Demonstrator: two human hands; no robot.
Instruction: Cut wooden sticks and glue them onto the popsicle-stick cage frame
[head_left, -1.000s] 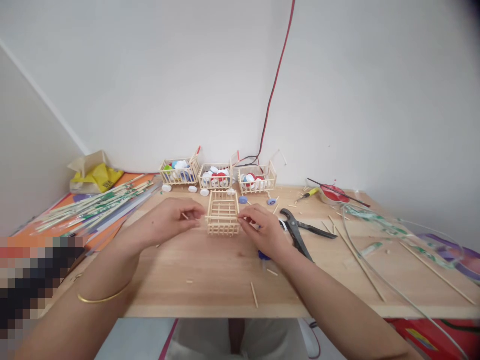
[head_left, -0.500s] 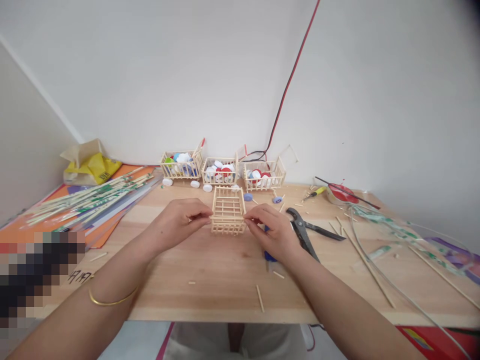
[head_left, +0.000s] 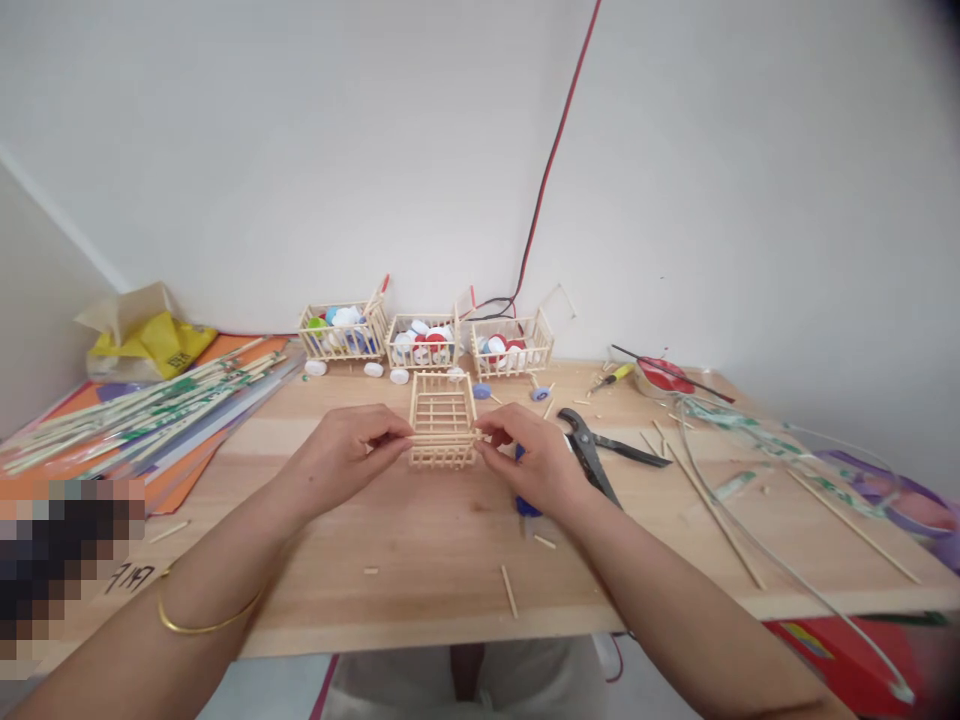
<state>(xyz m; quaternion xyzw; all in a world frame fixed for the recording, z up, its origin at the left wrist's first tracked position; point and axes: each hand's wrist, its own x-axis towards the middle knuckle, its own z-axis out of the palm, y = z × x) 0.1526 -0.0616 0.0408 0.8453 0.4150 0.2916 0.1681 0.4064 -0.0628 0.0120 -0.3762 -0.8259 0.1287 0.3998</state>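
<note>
Near the middle of the wooden table (head_left: 420, 545), whose smooth top shows pale, streaky grain, I see a small open stick basket (head_left: 442, 413), a boxy lattice of thin, round sticks. Across its near side runs a straight crossbar (head_left: 444, 437), and the person pinches at both ends of it. On the left hand (head_left: 360, 445), thumb and forefinger close on the left end, the other fingers curled; the right hand (head_left: 531, 460) grips the right end likewise, its fingertips partly hiding the joint.

Just behind the basket stand three carts of the same slim sticks: a left cart (head_left: 343, 333) and a middle cart (head_left: 424, 343), both with round white wheels, and a right cart (head_left: 512, 347) with blue, disc-like ones. All carry glossy round caps, mostly white, with red, blue or green among them.

Beside the right forearm lie black metal pliers (head_left: 592, 455) with a curved head, and a blue object (head_left: 528, 502) half covered by the hand. Over to the left, slender sticks (head_left: 150, 405) in shiny clear plastic fan out near a crumpled yellow bag (head_left: 154, 348).
</note>
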